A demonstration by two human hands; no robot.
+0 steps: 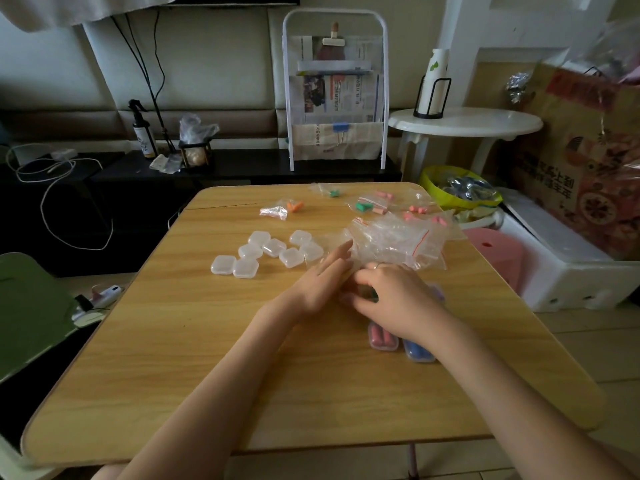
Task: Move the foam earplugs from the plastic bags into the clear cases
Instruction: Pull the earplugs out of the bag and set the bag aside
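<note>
My right hand (391, 296) curls its fingers over a small clear case (365, 293) with something green inside, mostly hidden. Beside it, my left hand (325, 280) lies with straight fingers touching the case's left side. Filled cases sit under my right wrist: a pink one (382, 336), a blue one (417, 349) and a purple one (437, 292). Several empty clear cases (270, 252) cluster left of the hands. A heap of empty plastic bags (394, 242) lies just beyond my hands. Farther back are bags holding orange earplugs (295, 205), green earplugs (363, 205) and pink earplugs (417, 209).
The wooden table (207, 358) has rounded corners and open surface near me. A pink stool (498, 251) and a white foam box (568, 271) stand to the right. A green chair (27, 306) is at the left, and a newspaper rack (334, 98) behind the table.
</note>
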